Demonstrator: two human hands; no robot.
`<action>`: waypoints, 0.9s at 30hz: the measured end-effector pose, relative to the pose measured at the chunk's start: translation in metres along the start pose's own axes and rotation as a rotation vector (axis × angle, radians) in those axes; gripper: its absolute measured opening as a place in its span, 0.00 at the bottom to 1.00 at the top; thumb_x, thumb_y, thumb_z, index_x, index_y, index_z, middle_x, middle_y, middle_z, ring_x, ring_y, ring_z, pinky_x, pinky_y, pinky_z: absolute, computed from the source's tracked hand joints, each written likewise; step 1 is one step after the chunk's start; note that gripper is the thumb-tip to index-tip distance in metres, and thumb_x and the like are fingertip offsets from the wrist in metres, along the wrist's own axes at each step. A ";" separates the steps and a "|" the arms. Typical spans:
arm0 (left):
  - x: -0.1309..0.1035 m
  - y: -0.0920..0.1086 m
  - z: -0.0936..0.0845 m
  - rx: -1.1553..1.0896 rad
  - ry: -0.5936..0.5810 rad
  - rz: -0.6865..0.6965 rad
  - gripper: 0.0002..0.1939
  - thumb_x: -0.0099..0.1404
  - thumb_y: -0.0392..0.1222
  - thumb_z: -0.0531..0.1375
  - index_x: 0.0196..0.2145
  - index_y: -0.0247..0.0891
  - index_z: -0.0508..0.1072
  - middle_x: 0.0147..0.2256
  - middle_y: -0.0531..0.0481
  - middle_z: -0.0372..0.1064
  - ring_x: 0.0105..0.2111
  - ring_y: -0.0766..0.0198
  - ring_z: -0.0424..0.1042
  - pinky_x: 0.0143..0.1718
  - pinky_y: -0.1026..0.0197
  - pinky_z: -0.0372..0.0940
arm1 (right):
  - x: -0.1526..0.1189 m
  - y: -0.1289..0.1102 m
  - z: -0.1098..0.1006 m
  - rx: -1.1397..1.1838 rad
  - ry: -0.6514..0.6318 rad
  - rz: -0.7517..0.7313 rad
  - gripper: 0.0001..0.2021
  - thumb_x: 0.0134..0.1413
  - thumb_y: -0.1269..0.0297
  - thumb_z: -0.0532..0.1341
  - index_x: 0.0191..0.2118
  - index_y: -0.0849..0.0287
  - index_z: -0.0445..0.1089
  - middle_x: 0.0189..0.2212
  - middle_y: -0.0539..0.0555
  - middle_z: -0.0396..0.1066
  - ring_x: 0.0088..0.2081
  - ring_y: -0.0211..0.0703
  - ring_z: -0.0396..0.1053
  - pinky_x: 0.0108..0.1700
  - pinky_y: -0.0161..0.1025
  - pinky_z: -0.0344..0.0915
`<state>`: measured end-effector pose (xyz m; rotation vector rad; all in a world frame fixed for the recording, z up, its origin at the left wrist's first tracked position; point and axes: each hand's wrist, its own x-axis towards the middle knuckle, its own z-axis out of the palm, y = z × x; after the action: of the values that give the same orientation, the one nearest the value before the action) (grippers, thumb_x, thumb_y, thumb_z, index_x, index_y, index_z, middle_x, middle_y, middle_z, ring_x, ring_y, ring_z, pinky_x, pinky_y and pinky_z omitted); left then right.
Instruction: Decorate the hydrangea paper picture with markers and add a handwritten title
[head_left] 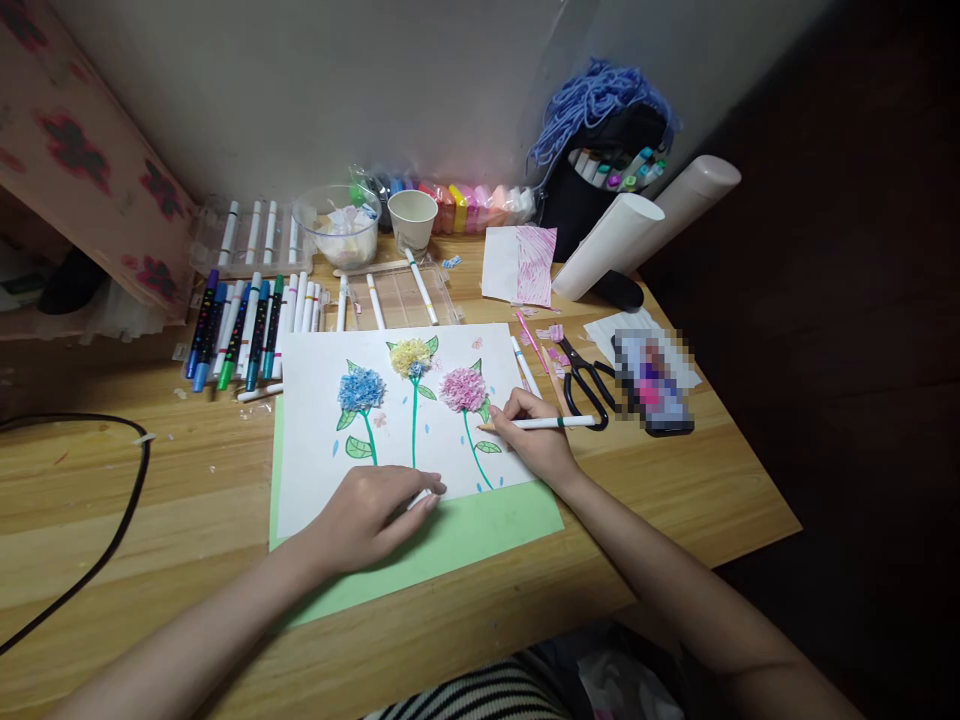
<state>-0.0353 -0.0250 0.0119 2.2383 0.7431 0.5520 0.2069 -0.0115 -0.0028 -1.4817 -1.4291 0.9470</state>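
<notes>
A white sheet point(307, 500) lies on a green sheet point(480, 530) and carries three flowers with drawn green stems and leaves: a blue one point(361, 389), a yellow one point(410, 357) and a pink one point(463, 389). My right hand point(534, 432) is closed round a white marker point(559, 422), its tip at the paper beside the pink flower's stem. My left hand point(382, 515) rests on the lower part of the white sheet, fingers bent, with a small white piece showing between thumb and fingers that looks like a marker cap.
Many markers point(247, 330) lie at the left behind the paper. Behind stand a clear bowl point(337, 240), a paper cup point(412, 222) and a black holder point(574, 205). Scissors point(589, 385) and a phone point(654, 385) lie at the right. A black cable point(124, 520) curves at the left.
</notes>
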 end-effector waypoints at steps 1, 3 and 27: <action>0.000 0.000 0.000 0.000 -0.001 -0.002 0.11 0.68 0.39 0.50 0.43 0.39 0.70 0.38 0.51 0.76 0.36 0.66 0.75 0.36 0.63 0.69 | 0.000 0.000 0.000 -0.009 0.001 -0.005 0.17 0.53 0.60 0.60 0.19 0.56 0.56 0.15 0.45 0.58 0.20 0.35 0.57 0.25 0.35 0.59; 0.000 -0.001 0.000 -0.001 -0.004 -0.006 0.11 0.68 0.39 0.50 0.43 0.39 0.70 0.38 0.51 0.76 0.36 0.66 0.75 0.36 0.63 0.69 | 0.000 0.000 0.000 -0.001 -0.015 -0.001 0.17 0.53 0.60 0.60 0.19 0.56 0.55 0.15 0.45 0.57 0.20 0.35 0.57 0.25 0.35 0.59; 0.000 0.001 0.000 -0.008 0.004 -0.009 0.11 0.68 0.39 0.49 0.41 0.39 0.71 0.37 0.50 0.76 0.35 0.66 0.75 0.35 0.64 0.70 | -0.001 0.000 -0.001 0.019 -0.031 0.018 0.17 0.51 0.60 0.61 0.19 0.56 0.55 0.14 0.44 0.56 0.19 0.35 0.56 0.23 0.34 0.58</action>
<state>-0.0349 -0.0251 0.0127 2.2262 0.7506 0.5541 0.2073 -0.0125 -0.0025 -1.4745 -1.4273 0.9960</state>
